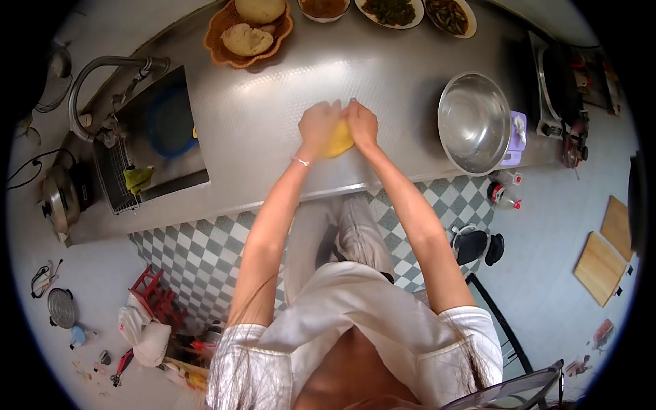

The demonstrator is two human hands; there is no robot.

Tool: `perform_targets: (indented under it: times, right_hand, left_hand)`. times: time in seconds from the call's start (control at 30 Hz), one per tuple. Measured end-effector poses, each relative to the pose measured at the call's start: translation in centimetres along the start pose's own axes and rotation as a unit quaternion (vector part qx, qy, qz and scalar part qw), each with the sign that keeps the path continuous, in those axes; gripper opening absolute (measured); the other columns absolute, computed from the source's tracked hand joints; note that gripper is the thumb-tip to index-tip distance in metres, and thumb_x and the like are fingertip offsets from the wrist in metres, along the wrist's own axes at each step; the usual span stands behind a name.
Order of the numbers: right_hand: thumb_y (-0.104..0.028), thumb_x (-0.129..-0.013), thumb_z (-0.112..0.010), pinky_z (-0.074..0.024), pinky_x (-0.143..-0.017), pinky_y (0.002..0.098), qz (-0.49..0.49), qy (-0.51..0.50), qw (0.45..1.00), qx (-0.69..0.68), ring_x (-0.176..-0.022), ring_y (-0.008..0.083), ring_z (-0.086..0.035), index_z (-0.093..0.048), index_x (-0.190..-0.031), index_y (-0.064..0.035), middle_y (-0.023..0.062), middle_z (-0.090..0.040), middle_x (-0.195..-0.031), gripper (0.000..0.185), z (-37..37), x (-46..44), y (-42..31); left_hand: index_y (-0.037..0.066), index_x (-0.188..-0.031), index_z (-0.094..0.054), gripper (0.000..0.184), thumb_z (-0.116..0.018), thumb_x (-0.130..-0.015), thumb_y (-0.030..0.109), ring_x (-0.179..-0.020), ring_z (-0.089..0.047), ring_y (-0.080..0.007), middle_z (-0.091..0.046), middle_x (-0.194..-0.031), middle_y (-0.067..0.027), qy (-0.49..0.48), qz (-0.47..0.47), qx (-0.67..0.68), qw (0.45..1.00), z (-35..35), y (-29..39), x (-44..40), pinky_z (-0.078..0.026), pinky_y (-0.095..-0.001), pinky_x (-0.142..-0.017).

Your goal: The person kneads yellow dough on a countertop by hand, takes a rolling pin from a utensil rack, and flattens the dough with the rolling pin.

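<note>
Between my two hands is a soft yellow piece (pixel 339 139), low on the steel counter (pixel 260 137); I cannot tell whether it is dough or cloth. My left hand (pixel 318 126), with a pale bracelet at the wrist, is closed on its left side and slightly blurred. On the other side my right hand (pixel 363 123) is closed on it, fingers pointing away from me. The fingertips of both hands nearly meet at the far end, and the hands hide much of the yellow piece.
A large steel bowl (pixel 471 123) stands to the right beside a purple scale (pixel 516 140). At the back are a wicker basket (pixel 217 51) with pale rounds and several dishes of food (pixel 391 10). Left is a sink (pixel 195 164) with a curved faucet (pixel 82 89); far right, a stove (pixel 543 82).
</note>
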State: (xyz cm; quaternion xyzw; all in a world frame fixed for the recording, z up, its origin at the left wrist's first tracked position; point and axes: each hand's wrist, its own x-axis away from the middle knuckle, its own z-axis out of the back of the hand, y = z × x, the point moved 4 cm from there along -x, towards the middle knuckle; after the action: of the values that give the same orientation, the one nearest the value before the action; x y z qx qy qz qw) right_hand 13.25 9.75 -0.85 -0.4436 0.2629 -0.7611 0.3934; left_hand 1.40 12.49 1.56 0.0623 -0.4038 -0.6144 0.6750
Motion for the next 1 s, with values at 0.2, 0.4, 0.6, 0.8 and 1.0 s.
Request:
perform_targets:
  times: [0.2,0.4,0.6,0.8,1.0]
  right_hand:
    - [-0.023,-0.094,-0.040,-0.0408,-0.075,0.0444,0.143,0.182,0.972,0.040,-0.082,0.0319,-0.056,-0.059,-0.081,-0.0052,0.0125,-0.061,-0.082,0.029,-3.0,4.0,0.6]
    - [-0.015,-0.089,-0.043,-0.0385,-0.074,0.0427,0.213,0.247,0.945,0.014,-0.082,0.0296,-0.052,-0.059,-0.082,-0.0085,0.0080,-0.058,-0.083,0.019,-5.3,3.5,1.0]
    - [-0.015,-0.089,-0.044,-0.0403,-0.074,0.0407,0.163,0.267,0.946,0.084,-0.083,0.0281,-0.054,-0.061,-0.082,-0.0087,0.0074,-0.060,-0.083,0.020,-5.6,0.0,0.2]
    - [-0.020,-0.091,-0.044,-0.0426,-0.082,0.0394,0.123,0.130,0.982,-0.053,-0.087,0.0276,-0.057,-0.064,-0.093,-0.0057,0.0117,-0.064,-0.092,0.025,-4.0,-2.3,0.1]
    - [-0.026,-0.095,-0.039,-0.0427,-0.091,0.0418,0.079,0.011,0.997,0.008,-0.107,0.0378,-0.055,-0.063,-0.109,-0.0009,0.0236,-0.061,-0.109,0.038,0.2,1.8,5.4]
  left_hand:
    - [0.004,-0.071,-0.057,0.031,-0.041,-0.091,0.021,-0.070,-0.052,-0.0320,-0.056,-0.072,-0.0125,0.216,-0.162,-0.048,0.962,-1.7,-1.8,3.6,-0.041,-0.0432,-0.067]
    - [0.005,-0.071,-0.053,0.028,-0.038,-0.091,0.016,-0.075,-0.050,-0.0301,-0.054,-0.079,-0.0106,0.273,-0.173,-0.017,0.946,-1.4,-3.6,3.1,-0.039,-0.0414,-0.070]
    - [0.007,-0.069,-0.055,0.032,-0.036,-0.093,0.018,-0.070,-0.050,-0.0305,-0.055,-0.072,-0.0101,0.328,-0.111,-0.037,0.938,-2.4,-5.3,-0.6,-0.040,-0.0408,-0.069]
    - [0.004,-0.081,-0.063,0.026,-0.049,-0.089,0.024,-0.081,-0.058,-0.0262,-0.062,-0.084,-0.0122,0.162,0.036,0.252,0.953,-2.2,-6.9,-4.1,-0.044,-0.0365,-0.075]
    - [-0.007,-0.116,-0.056,0.040,-0.052,-0.093,0.026,-0.098,-0.055,-0.0304,-0.060,-0.104,-0.0165,0.039,-0.141,0.116,0.982,1.6,-8.8,1.2,-0.046,-0.0328,-0.087]
